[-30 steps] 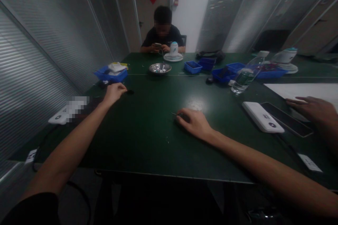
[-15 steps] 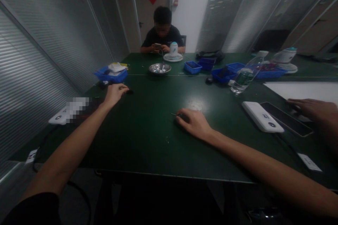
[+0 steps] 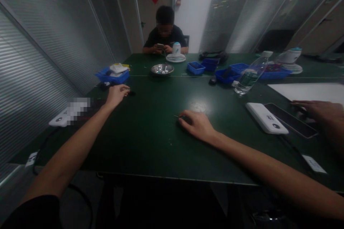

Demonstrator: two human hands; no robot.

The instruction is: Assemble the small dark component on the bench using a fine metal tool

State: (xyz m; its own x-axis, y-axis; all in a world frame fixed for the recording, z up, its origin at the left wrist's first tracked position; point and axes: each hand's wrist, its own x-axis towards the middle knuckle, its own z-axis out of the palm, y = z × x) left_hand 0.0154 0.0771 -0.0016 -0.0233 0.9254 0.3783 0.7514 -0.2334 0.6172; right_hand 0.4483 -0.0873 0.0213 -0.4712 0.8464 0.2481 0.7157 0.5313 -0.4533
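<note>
My left hand (image 3: 116,94) reaches far out over the dark green table (image 3: 150,139), its fingers drawn together in a pinch. A small black object (image 3: 132,93) lies just past its fingertips; whether they touch it I cannot tell. Nearer the middle, my right hand (image 3: 198,126) rests on the table, closed around a thin metal tool (image 3: 177,116) whose tip pokes out to the left.
Another person's hand (image 3: 319,112) rests on a dark phone (image 3: 288,120) beside a white power bank (image 3: 264,118) at right. Behind stand a water bottle (image 3: 248,77), blue trays (image 3: 195,67), a blue tray of items (image 3: 112,74), a metal bowl (image 3: 162,69) and a small fan (image 3: 176,53). A person sits at the far end.
My left hand's fingers have closed a little and lifted slightly near the black object. The other person's hand at right has slid a bit towards the edge. My right hand stays put.
</note>
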